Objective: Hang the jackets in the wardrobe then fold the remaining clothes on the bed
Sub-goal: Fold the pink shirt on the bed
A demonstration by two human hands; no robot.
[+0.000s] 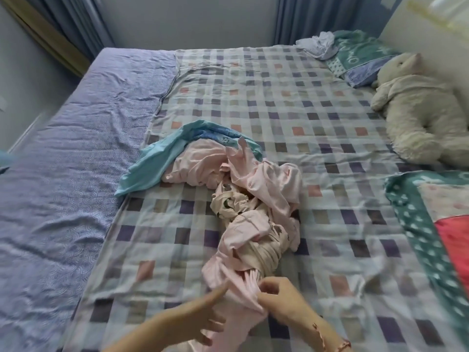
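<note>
Right hand (pixel 284 304) is curled around a fold of the pink garment (pixel 220 273); left hand (pixel 195 316), fingers extended, is laid against it on the checked bed (pixel 330 110).

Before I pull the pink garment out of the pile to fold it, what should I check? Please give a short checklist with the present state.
1. Right hand pinches the pink garment: ok.
2. Left hand also grips it: cannot tell; it touches the cloth, blurred.
3. Pink garment free of the cream patterned garment: not ok, they are twisted together.
4. Light blue garment apart from the pile: not ok, it touches the far end.
5. Bare quilt for folding: ok.
</note>
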